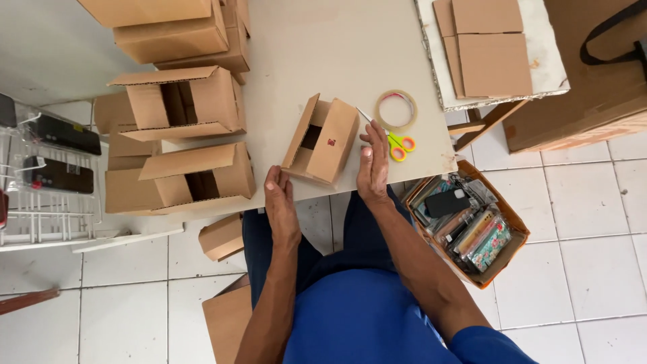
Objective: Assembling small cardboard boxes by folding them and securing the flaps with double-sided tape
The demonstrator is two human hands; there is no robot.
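Table [323,40], carton [322,140], flanking hands

Tape roll [395,110], scissors [397,144], case bin [465,221]

Even, soft daylight fills the scene; the table [323,47] looks bright without glare. Shadows are faint, darkest inside the open boxes [182,108] near its left edge. Focus is sharp, with slight wide-angle bending at the corners.

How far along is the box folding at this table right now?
Several folded cardboard boxes already sit stacked at the table's left. One small open box stands between the left hand and right hand, untaped. Flat cardboard blanks remain unfolded; tape roll and scissors lie alongside.
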